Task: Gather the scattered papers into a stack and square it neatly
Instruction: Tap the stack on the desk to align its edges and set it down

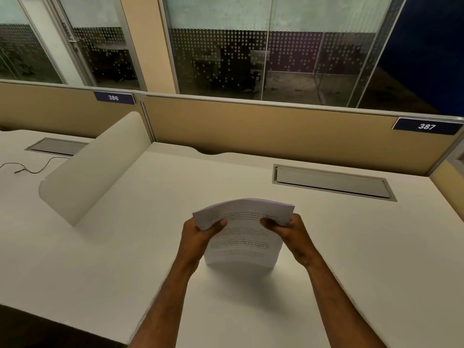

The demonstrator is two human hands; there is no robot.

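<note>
A stack of printed white papers (242, 243) stands upright on its lower edge on the white desk (326, 259), in the middle of the view. Its top bows back away from me. My left hand (200, 234) grips the stack's upper left edge, thumb across the front sheet. My right hand (288, 232) grips the upper right edge in the same way. No loose sheets lie on the desk.
A white curved divider (93, 169) rises at the left between this desk and the neighbouring one. A grey cable hatch (331, 182) is set into the desk at the back right. A tan partition (276, 131) with glass above closes the far side. A thin cable (32, 168) lies on the left desk.
</note>
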